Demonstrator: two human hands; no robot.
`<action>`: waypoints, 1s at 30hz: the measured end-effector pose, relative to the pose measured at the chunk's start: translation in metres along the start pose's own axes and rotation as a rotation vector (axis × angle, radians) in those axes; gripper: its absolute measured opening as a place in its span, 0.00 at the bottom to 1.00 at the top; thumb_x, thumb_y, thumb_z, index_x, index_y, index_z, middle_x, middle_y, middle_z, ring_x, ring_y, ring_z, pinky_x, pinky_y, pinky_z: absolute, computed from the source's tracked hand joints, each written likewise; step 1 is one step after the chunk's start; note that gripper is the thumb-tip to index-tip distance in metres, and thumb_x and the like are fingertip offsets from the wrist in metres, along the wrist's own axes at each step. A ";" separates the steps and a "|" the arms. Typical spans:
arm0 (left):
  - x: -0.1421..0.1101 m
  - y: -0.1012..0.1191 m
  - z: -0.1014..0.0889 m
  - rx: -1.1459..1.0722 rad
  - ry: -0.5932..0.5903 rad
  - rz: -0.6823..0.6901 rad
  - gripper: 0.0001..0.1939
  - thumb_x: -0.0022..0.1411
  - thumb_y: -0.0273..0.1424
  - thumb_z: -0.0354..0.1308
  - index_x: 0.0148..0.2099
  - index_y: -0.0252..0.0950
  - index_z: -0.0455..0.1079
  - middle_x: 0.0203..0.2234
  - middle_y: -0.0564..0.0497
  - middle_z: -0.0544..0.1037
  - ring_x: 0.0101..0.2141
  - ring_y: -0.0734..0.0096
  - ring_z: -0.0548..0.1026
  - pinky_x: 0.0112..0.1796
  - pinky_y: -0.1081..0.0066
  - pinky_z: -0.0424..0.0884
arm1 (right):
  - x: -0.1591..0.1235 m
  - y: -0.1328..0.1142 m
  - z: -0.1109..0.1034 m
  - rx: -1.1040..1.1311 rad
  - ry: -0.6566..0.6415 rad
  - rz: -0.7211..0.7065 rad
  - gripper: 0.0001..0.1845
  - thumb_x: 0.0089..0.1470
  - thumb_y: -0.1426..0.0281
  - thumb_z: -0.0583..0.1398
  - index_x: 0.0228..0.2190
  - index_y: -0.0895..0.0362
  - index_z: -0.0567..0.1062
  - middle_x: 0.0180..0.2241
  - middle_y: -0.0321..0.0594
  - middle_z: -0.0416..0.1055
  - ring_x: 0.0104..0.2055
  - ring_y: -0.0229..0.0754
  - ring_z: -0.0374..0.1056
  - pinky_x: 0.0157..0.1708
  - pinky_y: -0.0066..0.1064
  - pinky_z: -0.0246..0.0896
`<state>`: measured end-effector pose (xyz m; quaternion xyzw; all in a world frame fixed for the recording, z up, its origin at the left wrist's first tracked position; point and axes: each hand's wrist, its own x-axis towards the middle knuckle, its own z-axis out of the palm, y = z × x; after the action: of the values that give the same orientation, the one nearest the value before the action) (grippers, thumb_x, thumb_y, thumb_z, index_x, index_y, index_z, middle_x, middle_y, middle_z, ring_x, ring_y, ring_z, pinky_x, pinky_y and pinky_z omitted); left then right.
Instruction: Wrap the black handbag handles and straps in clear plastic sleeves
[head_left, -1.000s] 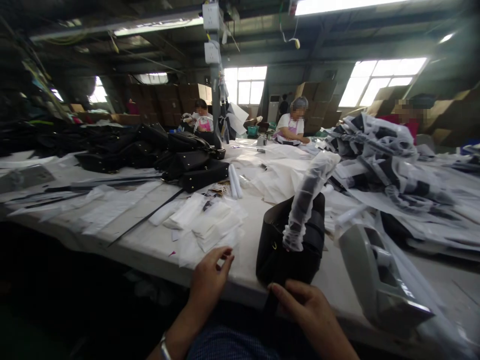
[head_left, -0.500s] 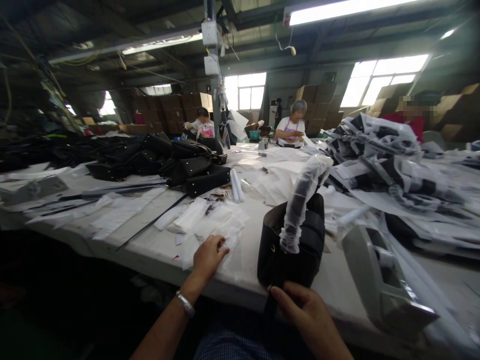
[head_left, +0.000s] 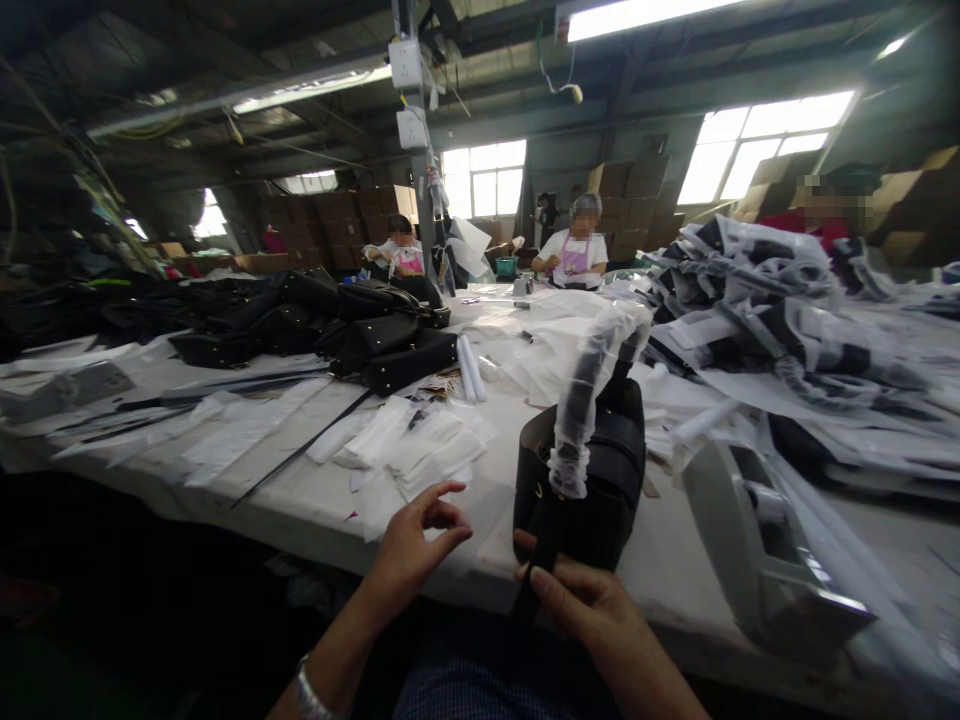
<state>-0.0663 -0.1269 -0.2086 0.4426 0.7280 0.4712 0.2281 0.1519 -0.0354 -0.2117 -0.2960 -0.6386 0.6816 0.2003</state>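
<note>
A black leather bag [head_left: 600, 480] stands near the table's front edge, its handle wrapped in white foam sleeve [head_left: 589, 400]. My right hand [head_left: 592, 610] is closed on the bag's black strap [head_left: 541, 545], which hangs down from the bag's front. My left hand [head_left: 416, 545] hovers left of the bag, thumb and forefinger pinched on a thin clear plastic bag [head_left: 484, 515] that is hard to make out. Just beyond it lies a heap of small clear bags [head_left: 416, 445].
A grey tape dispenser [head_left: 757, 540] sits right of the bag. Black bags [head_left: 360, 330] are piled at the left, wrapped straps [head_left: 772, 300] at the right. A long black strap [head_left: 300, 450] lies across the white table [head_left: 285, 490]. Two people [head_left: 574, 250] work at the far end.
My left hand reached into the heap of clear bags, then drew back toward me with its fingers pinched. My right hand shifted its grip up the strap, closer to the bag.
</note>
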 end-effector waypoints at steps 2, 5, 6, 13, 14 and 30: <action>-0.016 0.006 0.004 -0.091 -0.077 -0.030 0.25 0.54 0.30 0.64 0.55 0.37 0.70 0.31 0.52 0.81 0.36 0.66 0.80 0.42 0.68 0.72 | 0.000 -0.003 0.003 -0.015 0.009 -0.026 0.26 0.50 0.48 0.63 0.22 0.59 0.82 0.36 0.43 0.76 0.24 0.34 0.56 0.22 0.26 0.49; -0.031 0.013 0.012 -0.154 -0.155 -0.065 0.23 0.55 0.30 0.64 0.54 0.37 0.72 0.36 0.48 0.82 0.38 0.63 0.80 0.43 0.67 0.73 | 0.002 -0.001 0.007 -0.066 0.052 -0.039 0.25 0.51 0.49 0.63 0.22 0.59 0.81 0.21 0.35 0.68 0.23 0.35 0.55 0.23 0.26 0.48; -0.033 0.016 0.015 -0.182 -0.164 -0.074 0.22 0.56 0.32 0.64 0.54 0.36 0.73 0.40 0.46 0.82 0.40 0.61 0.80 0.44 0.66 0.74 | 0.003 0.001 0.008 -0.079 0.069 -0.037 0.25 0.51 0.49 0.63 0.22 0.59 0.81 0.19 0.34 0.65 0.23 0.35 0.55 0.23 0.26 0.48; -0.024 0.037 0.034 -0.403 -0.114 -0.100 0.15 0.58 0.41 0.64 0.38 0.33 0.80 0.32 0.46 0.84 0.35 0.61 0.81 0.38 0.69 0.74 | 0.003 0.001 0.007 -0.161 0.071 -0.091 0.25 0.52 0.50 0.63 0.21 0.60 0.81 0.20 0.35 0.68 0.25 0.38 0.61 0.27 0.27 0.55; -0.022 0.037 0.034 -0.414 -0.092 -0.125 0.15 0.57 0.41 0.65 0.35 0.33 0.80 0.29 0.47 0.84 0.32 0.63 0.80 0.35 0.71 0.73 | 0.002 0.000 0.005 -0.173 0.063 -0.104 0.24 0.53 0.51 0.63 0.22 0.59 0.81 0.22 0.36 0.70 0.27 0.39 0.63 0.28 0.28 0.57; -0.060 0.004 0.004 -0.389 -0.036 -0.308 0.12 0.49 0.36 0.71 0.30 0.32 0.79 0.26 0.48 0.83 0.28 0.69 0.78 0.32 0.73 0.71 | 0.004 0.017 0.019 0.128 0.433 -0.148 0.21 0.51 0.53 0.66 0.42 0.53 0.84 0.30 0.40 0.79 0.36 0.48 0.73 0.42 0.36 0.66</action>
<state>-0.0309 -0.1758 -0.2118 0.2824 0.6785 0.5539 0.3912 0.1382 -0.0486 -0.2292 -0.3744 -0.5562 0.6247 0.4003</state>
